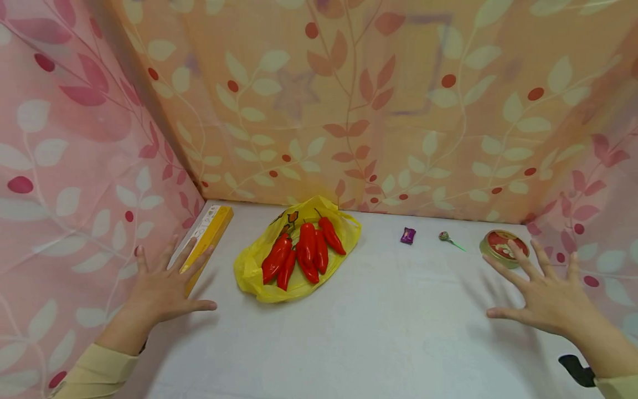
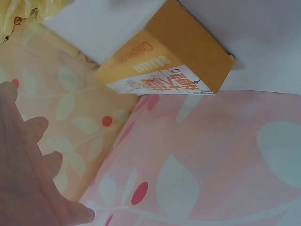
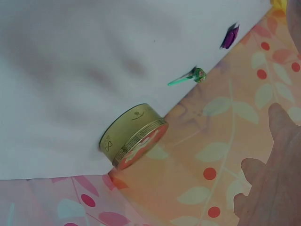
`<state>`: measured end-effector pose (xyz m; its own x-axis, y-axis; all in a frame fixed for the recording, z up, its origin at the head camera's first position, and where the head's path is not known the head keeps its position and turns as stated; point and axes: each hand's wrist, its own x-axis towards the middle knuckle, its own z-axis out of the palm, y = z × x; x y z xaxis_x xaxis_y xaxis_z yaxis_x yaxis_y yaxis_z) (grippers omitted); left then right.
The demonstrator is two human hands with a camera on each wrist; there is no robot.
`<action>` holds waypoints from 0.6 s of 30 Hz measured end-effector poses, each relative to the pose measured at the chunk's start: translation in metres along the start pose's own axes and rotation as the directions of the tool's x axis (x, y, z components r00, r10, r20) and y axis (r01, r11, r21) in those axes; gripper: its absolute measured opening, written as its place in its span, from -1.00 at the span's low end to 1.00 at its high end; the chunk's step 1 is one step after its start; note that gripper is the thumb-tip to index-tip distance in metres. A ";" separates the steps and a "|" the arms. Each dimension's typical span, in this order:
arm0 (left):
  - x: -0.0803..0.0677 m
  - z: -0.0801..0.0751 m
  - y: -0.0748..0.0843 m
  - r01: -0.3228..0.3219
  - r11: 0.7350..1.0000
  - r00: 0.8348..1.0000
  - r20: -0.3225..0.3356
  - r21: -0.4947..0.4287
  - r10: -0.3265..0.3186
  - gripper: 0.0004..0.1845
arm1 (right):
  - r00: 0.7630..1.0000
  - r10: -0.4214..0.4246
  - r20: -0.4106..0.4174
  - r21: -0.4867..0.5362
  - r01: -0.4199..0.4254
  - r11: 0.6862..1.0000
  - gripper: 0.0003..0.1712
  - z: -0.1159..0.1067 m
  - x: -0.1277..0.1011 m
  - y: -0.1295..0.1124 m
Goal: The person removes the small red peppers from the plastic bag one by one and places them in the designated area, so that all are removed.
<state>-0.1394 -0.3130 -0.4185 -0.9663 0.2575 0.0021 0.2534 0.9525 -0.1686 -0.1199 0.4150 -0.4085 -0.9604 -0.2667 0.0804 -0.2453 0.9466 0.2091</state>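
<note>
With fingers spread, my left hand (image 1: 161, 288) hovers over the left side of the white table, nearest a yellow and white box (image 1: 209, 238) that its fingers partly cover in the head view. My right hand (image 1: 553, 299) is likewise spread at the right, just in front of a round gold tin (image 1: 504, 248) with a red lid. Neither hand holds anything. Several glossy red peppers (image 1: 308, 246) lie in an opened yellow plastic bag (image 1: 264, 291) left of centre. A purple wrapped candy (image 1: 407, 236) and a lollipop (image 1: 444, 236) with a green stick lie between bag and tin.
Patterned cloth walls stand behind the table and at both sides, orange at the back (image 1: 349, 111) and pink at the left (image 1: 75, 183). A small black object (image 1: 576, 370) shows beside the right wrist. The white tabletop (image 1: 359, 338) stretches between the hands.
</note>
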 end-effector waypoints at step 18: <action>0.012 -0.007 0.010 0.017 0.979 1.000 -0.010 -0.202 -0.019 0.14 | 1.000 -0.027 0.015 0.279 0.021 0.960 0.28 -0.016 0.025 -0.015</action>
<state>-0.1480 -0.2990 -0.4133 -0.9705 0.2407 0.0157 0.2412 0.9699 0.0338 -0.1381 0.3908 -0.3939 -0.9554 -0.2890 0.0602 -0.2928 0.9536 -0.0699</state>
